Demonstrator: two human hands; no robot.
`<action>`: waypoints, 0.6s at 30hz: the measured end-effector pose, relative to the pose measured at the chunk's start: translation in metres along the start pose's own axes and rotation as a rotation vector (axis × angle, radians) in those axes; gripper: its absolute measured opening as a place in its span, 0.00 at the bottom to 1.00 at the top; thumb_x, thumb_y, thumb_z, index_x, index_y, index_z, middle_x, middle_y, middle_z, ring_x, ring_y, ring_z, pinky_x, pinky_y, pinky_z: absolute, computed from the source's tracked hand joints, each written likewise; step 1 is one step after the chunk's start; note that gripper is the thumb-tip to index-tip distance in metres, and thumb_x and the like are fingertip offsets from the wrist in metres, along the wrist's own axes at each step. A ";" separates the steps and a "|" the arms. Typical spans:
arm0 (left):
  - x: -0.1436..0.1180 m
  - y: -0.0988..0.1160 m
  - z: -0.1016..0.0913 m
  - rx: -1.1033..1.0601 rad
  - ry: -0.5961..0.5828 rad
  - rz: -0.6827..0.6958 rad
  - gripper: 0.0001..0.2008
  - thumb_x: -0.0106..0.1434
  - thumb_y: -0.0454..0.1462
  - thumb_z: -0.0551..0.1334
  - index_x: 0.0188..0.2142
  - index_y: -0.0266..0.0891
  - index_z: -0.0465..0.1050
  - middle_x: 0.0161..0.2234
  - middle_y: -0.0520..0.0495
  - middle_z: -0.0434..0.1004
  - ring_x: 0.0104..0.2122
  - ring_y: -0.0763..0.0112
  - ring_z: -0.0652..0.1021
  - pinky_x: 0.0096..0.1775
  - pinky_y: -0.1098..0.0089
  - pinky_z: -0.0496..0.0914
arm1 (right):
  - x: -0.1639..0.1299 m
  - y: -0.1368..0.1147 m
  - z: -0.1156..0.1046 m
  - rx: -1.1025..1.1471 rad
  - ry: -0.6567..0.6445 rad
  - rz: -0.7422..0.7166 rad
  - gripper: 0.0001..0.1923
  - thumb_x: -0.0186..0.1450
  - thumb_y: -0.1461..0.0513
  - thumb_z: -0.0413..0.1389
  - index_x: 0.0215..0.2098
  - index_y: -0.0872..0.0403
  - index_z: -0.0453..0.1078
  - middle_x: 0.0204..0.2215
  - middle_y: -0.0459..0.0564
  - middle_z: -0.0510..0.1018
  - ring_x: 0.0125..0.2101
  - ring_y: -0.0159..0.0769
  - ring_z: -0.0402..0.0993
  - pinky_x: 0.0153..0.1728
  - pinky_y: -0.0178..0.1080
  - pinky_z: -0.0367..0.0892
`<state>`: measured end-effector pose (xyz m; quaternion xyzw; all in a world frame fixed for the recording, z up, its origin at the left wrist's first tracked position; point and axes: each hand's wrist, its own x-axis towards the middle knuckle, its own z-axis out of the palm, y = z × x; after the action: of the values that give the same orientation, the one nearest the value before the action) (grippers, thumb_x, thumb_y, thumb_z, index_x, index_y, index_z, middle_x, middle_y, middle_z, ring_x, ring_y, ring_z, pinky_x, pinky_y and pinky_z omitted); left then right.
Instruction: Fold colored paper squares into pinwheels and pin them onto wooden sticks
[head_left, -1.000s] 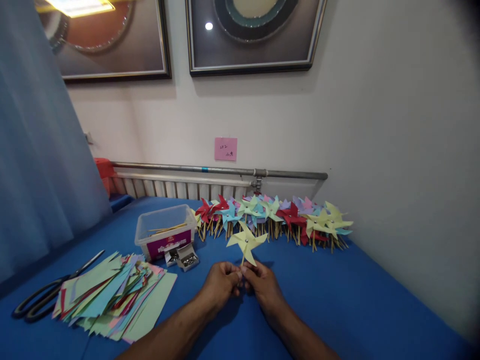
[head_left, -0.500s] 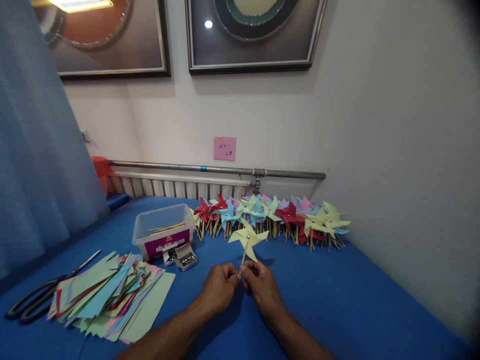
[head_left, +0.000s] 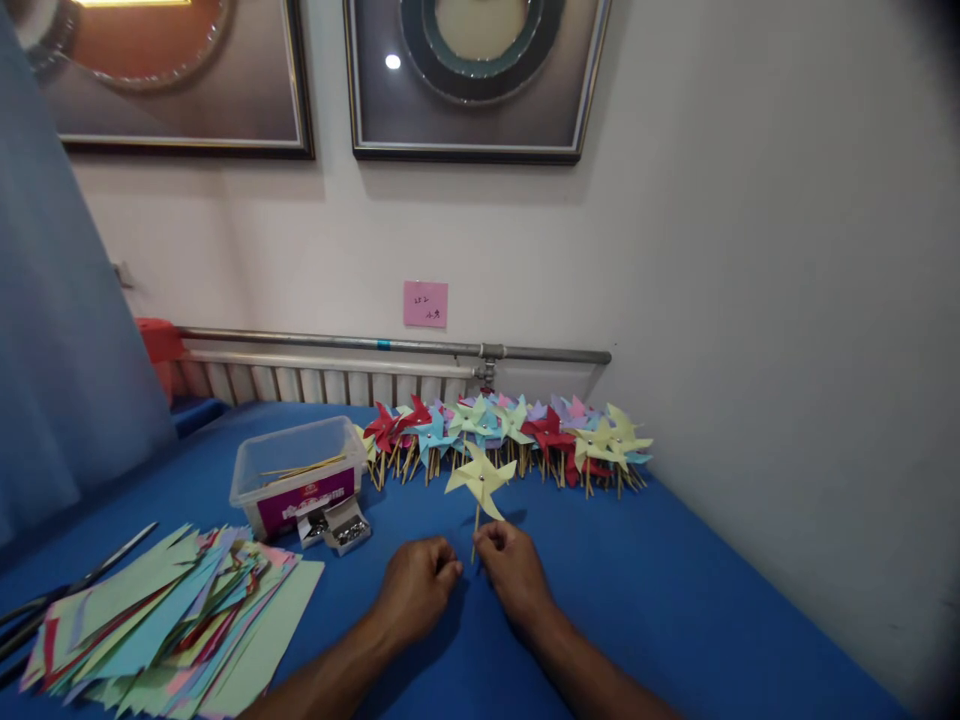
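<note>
Hands meet low in the middle of the frame, over the blue desk [head_left: 675, 600]. The right hand [head_left: 510, 570] pinches the thin wooden stick of a pale yellow pinwheel [head_left: 480, 478] between its fingertips, holding it nearly upright so the paper head stands just above the knuckles. The left hand [head_left: 414, 590] sits just beside it, fingers curled in narrow; it seems to hold nothing, though its fingertips lie so close to the foot of the stick that contact is hard to judge from this angle.

Beyond the held pinwheel, along the far edge of the desk, a row of finished pinwheels [head_left: 510, 435] in red, blue, green, purple and yellow lies in a crowded line, their sticks pointing toward the viewer. To the left of that row stands a clear plastic box [head_left: 296, 475] with a purple label and a few sticks inside it. Touching its front are two small open boxes of pins [head_left: 336, 525].

At the lower left of the frame lies a spread stack of coloured paper sheets [head_left: 165, 620], and at the far left edge a pair of scissors [head_left: 67, 585] shows only in part.

Behind the desk a grey pipe [head_left: 390, 346] runs above a white radiator [head_left: 322, 378]. A pink note [head_left: 425, 304] is stuck to the wall above the pipe, and two framed pictures [head_left: 472, 80] hang across the top of the frame. A blue curtain [head_left: 52, 340] fills the left side.
</note>
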<state>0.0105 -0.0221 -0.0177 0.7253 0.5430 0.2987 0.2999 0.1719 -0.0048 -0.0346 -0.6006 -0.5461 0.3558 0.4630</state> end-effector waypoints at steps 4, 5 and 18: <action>-0.002 0.002 -0.001 0.059 -0.034 0.009 0.09 0.62 0.37 0.58 0.27 0.38 0.72 0.26 0.51 0.74 0.28 0.71 0.72 0.32 0.71 0.57 | 0.023 0.004 -0.045 -0.263 0.131 -0.080 0.11 0.61 0.56 0.52 0.29 0.53 0.73 0.21 0.46 0.77 0.21 0.36 0.72 0.25 0.35 0.62; -0.003 0.002 -0.001 0.082 -0.039 0.016 0.09 0.63 0.37 0.58 0.27 0.38 0.72 0.27 0.51 0.75 0.29 0.70 0.72 0.33 0.71 0.57 | 0.031 0.005 -0.059 -0.310 0.175 -0.088 0.10 0.61 0.57 0.53 0.29 0.53 0.73 0.21 0.47 0.78 0.23 0.38 0.73 0.26 0.36 0.62; -0.006 0.004 0.000 0.216 -0.076 0.062 0.09 0.64 0.35 0.57 0.30 0.40 0.74 0.32 0.49 0.79 0.33 0.69 0.75 0.35 0.70 0.58 | 0.100 0.032 -0.123 -0.551 0.369 -0.109 0.11 0.67 0.60 0.51 0.36 0.55 0.75 0.29 0.52 0.81 0.33 0.41 0.77 0.33 0.36 0.60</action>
<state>0.0113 -0.0290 -0.0157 0.7805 0.5377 0.2197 0.2309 0.3122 0.0740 -0.0174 -0.7275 -0.5598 0.0548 0.3929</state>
